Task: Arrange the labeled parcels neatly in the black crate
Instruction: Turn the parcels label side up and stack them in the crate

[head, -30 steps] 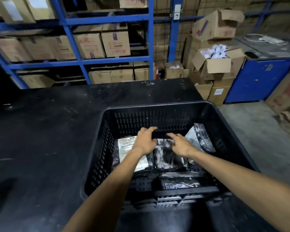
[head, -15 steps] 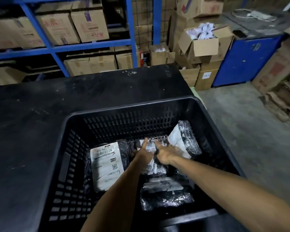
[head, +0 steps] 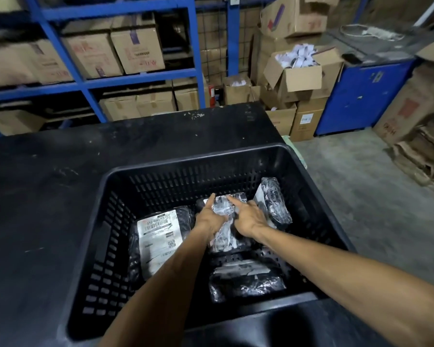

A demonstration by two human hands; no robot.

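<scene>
The black slatted crate (head: 161,169) stands on a black table, with several black plastic-wrapped parcels inside. A parcel with a large white label (head: 158,236) lies flat at the crate's left. My left hand (head: 209,217) and my right hand (head: 247,216) both grip the middle parcel (head: 223,209) from either side, deep in the crate. Another parcel (head: 273,204) leans against the right wall. A fourth parcel (head: 246,281) lies flat near the front wall, under my right forearm.
The black table (head: 48,196) stretches left and behind the crate. Blue shelving (head: 140,76) with cardboard boxes stands behind it. Stacked open boxes (head: 301,71) and a blue cabinet (head: 361,96) are at the right, above a concrete floor (head: 361,196).
My left hand left the labelled parcel and joined the right hand on the middle parcel. The camera dropped closer over the crate. The labelled parcel now lies uncovered.
</scene>
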